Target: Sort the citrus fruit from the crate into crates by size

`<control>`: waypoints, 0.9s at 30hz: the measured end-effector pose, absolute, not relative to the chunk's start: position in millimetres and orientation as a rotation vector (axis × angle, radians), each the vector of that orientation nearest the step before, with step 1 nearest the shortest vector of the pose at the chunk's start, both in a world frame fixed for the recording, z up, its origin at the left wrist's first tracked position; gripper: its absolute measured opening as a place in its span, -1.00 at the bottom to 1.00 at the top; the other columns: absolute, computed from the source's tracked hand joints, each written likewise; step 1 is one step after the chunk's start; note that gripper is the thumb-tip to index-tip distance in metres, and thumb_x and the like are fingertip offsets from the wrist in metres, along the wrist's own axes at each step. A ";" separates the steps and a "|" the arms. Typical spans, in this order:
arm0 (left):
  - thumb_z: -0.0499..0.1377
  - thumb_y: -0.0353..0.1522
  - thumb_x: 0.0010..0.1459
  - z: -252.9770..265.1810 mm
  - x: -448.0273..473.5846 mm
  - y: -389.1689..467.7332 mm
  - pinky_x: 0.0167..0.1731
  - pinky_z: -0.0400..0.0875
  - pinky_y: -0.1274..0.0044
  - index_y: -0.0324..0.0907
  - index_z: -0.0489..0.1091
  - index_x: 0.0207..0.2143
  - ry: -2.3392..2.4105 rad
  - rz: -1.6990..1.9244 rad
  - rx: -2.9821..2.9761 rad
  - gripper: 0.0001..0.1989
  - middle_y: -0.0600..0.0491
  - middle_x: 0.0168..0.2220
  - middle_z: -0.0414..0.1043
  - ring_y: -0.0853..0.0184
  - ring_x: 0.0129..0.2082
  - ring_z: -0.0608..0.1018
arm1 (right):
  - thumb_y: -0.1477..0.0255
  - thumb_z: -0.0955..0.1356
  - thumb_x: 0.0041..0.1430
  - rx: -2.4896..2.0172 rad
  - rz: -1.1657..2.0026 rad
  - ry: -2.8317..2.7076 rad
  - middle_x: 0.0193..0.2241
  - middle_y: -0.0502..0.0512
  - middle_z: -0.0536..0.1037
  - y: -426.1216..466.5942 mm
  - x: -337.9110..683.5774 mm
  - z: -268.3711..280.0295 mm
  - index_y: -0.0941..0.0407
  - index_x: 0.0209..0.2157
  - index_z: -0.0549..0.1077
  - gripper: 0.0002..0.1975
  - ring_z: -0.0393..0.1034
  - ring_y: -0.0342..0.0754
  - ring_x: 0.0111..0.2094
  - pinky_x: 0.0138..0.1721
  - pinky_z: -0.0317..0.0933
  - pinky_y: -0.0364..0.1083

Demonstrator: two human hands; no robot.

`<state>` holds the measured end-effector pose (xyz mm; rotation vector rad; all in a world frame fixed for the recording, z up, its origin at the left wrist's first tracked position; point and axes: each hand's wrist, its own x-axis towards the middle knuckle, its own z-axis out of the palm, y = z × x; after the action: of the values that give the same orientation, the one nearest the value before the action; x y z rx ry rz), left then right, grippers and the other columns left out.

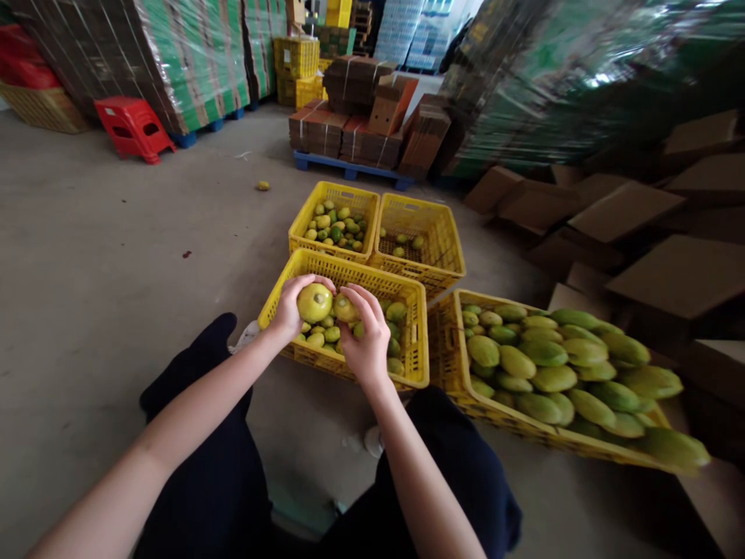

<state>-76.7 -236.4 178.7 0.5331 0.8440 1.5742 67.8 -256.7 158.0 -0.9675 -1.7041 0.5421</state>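
Note:
My left hand [288,312] is wrapped round a yellow-green papaya [315,303], its stem end facing me. Close beside it, my right hand [369,334] grips a second, smaller-looking papaya [345,309], partly covered by my fingers. Both hands are above a yellow plastic crate [416,341] in front of my knees. Inside that crate lie several green and yellow papayas [331,335], some hidden behind my hands.
A crate heaped with larger papayas [544,353] stands at the right. Behind are a crate of small papayas [334,225] and a sparsely filled crate [434,221]. Flattened cartons [361,140], a red stool [133,128], open boxes [628,210] and a loose fruit [263,185] lie around.

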 end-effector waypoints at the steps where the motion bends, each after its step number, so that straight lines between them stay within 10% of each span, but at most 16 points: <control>1: 0.15 -0.38 0.07 179.6 -77.0 -235.1 -0.26 0.51 0.54 -0.13 0.51 -0.55 0.845 1.564 0.525 -0.81 0.03 -0.47 0.58 0.23 -0.22 0.66 | 0.61 0.30 0.06 -0.967 0.565 -1.699 0.10 0.14 0.52 -256.3 68.5 159.2 -0.06 0.07 0.51 -0.45 0.42 0.15 0.16 0.25 0.28 0.21; 7: 0.08 -0.32 0.17 188.3 -80.9 -226.2 -0.36 0.51 0.56 -0.20 0.48 -0.37 0.774 1.383 0.059 -0.79 0.05 -0.45 0.54 0.38 -0.47 0.58 | 0.46 0.53 -0.07 -1.021 0.971 -1.524 0.00 0.13 0.59 -252.8 72.3 165.5 -0.02 0.16 0.38 -0.30 0.55 0.10 -0.08 0.03 0.44 0.14; 15: 0.13 -0.30 0.17 183.7 -81.4 -225.0 -0.11 0.56 0.33 -0.20 0.37 0.04 0.722 1.386 -0.013 -0.61 -0.10 -0.27 0.56 0.15 -0.20 0.63 | 0.31 0.65 -0.25 -1.157 1.329 -0.916 -0.26 -0.03 0.58 -241.5 70.6 157.5 0.08 -0.20 0.48 -0.46 0.52 -0.12 -0.36 -0.32 0.49 -0.14; 27: -0.06 -0.13 0.30 178.7 -76.6 -226.9 -0.75 0.35 0.56 -0.40 0.44 -0.01 0.843 1.114 -0.123 -0.46 -0.10 -0.53 0.49 0.31 -0.69 0.43 | 0.54 0.42 0.08 -1.081 1.876 -0.377 -0.46 0.17 0.65 -238.4 71.6 182.4 0.20 -0.34 0.51 -0.94 0.58 -0.03 -0.46 -0.32 0.54 -0.12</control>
<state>-76.6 -226.9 178.7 -0.1225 0.8429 1.1138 71.6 -238.4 182.4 -1.0813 -0.3768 1.8762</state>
